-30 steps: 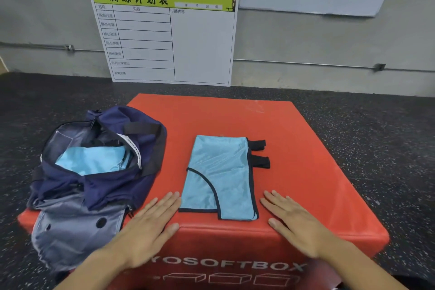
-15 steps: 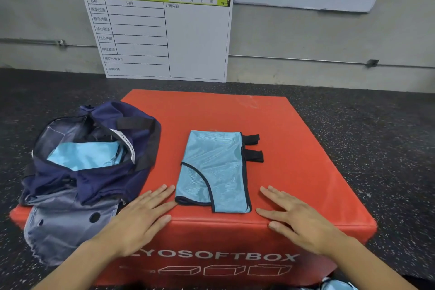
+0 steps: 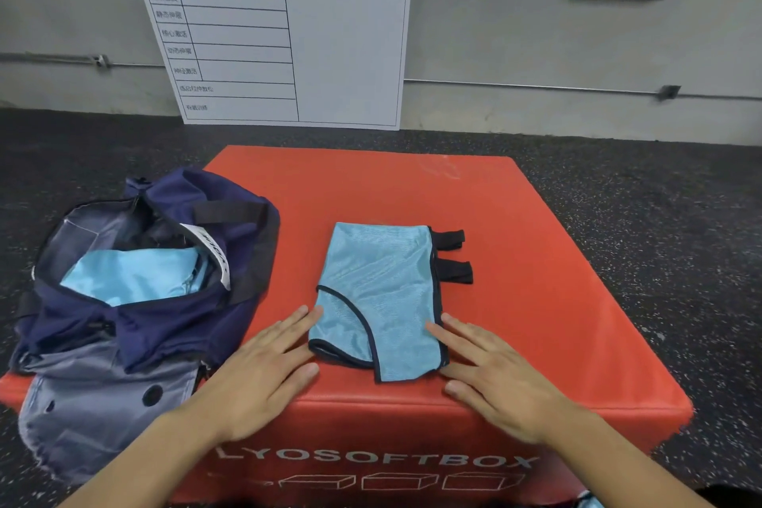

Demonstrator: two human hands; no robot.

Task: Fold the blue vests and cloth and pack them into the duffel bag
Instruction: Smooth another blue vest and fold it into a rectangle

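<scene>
- Red padded box surface; folded light-blue mesh vest near centre, open navy duffel bag left.
- Left hand and right hand flat, fingers straight, flanking the vest, gripping nothing.
- Risk: slippery mesh may unfold when lifted; the bag's sagging mouth could snag it.

The duffel bag hid most of the blue cloth inside it. At five o'clock, the frame's bottom edge cut off a scrap of pale blue fabric, possibly another vest.
</scene>
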